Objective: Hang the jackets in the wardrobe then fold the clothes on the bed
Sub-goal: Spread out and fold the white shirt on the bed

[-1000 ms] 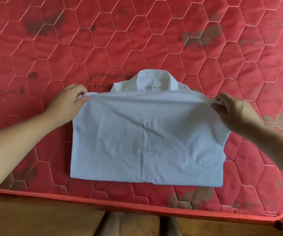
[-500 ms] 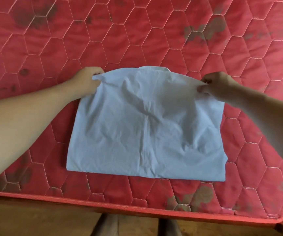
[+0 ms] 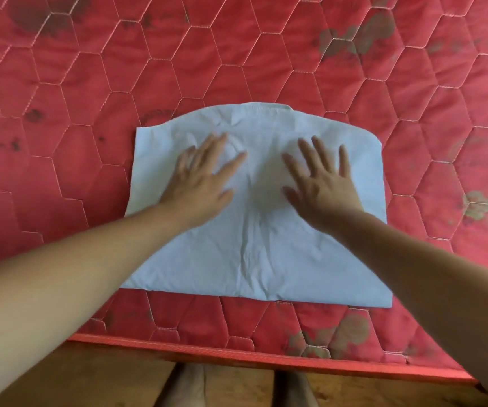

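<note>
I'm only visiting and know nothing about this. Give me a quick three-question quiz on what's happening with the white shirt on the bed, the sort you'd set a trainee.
1. True or false: the left hand and the right hand each pinch a corner of the white shirt.
2. What does the shirt lie on? A) a wooden table B) the red quilted mattress C) a chair
3. Fill the gap: both hands lie on the shirt with their fingers ____.
Key: 1 false, both rest flat on its middle; 2 B; 3 spread.
</note>
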Action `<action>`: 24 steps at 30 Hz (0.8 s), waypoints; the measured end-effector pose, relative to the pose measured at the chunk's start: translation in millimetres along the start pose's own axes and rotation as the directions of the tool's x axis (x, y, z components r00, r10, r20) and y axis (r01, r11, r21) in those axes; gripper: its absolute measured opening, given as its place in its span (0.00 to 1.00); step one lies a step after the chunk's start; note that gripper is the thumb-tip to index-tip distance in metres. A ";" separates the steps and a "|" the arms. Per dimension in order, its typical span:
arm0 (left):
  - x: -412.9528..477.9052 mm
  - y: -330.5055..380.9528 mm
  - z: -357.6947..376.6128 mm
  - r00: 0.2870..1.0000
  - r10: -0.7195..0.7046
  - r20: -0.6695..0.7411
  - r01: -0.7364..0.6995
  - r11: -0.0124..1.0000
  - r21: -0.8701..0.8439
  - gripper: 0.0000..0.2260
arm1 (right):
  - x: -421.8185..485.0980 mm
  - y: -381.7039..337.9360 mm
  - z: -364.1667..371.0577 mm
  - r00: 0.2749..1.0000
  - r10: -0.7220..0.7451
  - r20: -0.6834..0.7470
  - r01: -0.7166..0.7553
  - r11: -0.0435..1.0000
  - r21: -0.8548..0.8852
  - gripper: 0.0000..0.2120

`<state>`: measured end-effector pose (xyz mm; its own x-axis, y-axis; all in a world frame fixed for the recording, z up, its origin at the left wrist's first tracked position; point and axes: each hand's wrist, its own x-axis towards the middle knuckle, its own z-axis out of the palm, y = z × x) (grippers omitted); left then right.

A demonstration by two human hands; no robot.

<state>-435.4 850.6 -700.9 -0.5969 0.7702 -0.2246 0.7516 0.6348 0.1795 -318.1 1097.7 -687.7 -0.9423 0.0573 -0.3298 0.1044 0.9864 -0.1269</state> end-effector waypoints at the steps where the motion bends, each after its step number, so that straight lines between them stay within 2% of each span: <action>1: -5.5 12.2 14.4 0.997 0.026 0.075 -0.029 0.999 0.034 0.34 | 0.9 -7.4 10.9 0.996 0.026 0.088 -0.025 1.000 -0.015 0.34; 3: -15.2 23.4 40.7 0.984 0.029 0.176 -0.047 0.994 0.097 0.34 | 4.1 -11.9 31.4 0.976 0.074 0.203 -0.064 0.997 -0.051 0.35; 6: -14.8 17.3 55.1 0.982 0.018 0.189 -0.048 0.987 0.153 0.34 | 11.3 -8.8 41.8 0.960 0.101 0.262 -0.088 0.994 -0.061 0.35; 8: -16.5 15.5 47.8 0.984 0.034 0.175 -0.062 0.986 0.154 0.34 | 3.1 -11.6 36.3 0.973 0.088 0.214 -0.073 0.994 -0.077 0.36; 12: -35.7 27.3 36.7 0.997 0.071 -0.020 -0.069 0.993 0.091 0.31 | -38.7 -26.0 39.1 1.000 -0.011 0.009 0.012 0.997 -0.076 0.35; 15: -74.6 40.3 53.7 0.999 0.024 -0.047 -0.021 0.997 0.075 0.31 | -83.9 -33.8 67.2 0.999 -0.023 0.028 0.024 0.999 -0.045 0.36; 19: -122.8 25.9 88.3 1.000 0.011 -0.028 -0.006 0.984 0.179 0.30 | -110.8 -26.0 102.7 0.999 -0.035 0.025 0.035 0.999 0.004 0.34; 24: -117.5 28.1 84.5 1.000 -0.007 -0.025 0.012 0.983 0.182 0.30 | -104.5 -29.1 101.1 0.999 -0.033 -0.019 0.034 0.999 0.036 0.34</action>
<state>-320.4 772.7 -750.5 -0.6093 0.7669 -0.2015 0.7830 0.6220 -0.0007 -190.5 1047.5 -744.0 -0.9511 0.0274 -0.3076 0.0837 0.9816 -0.1714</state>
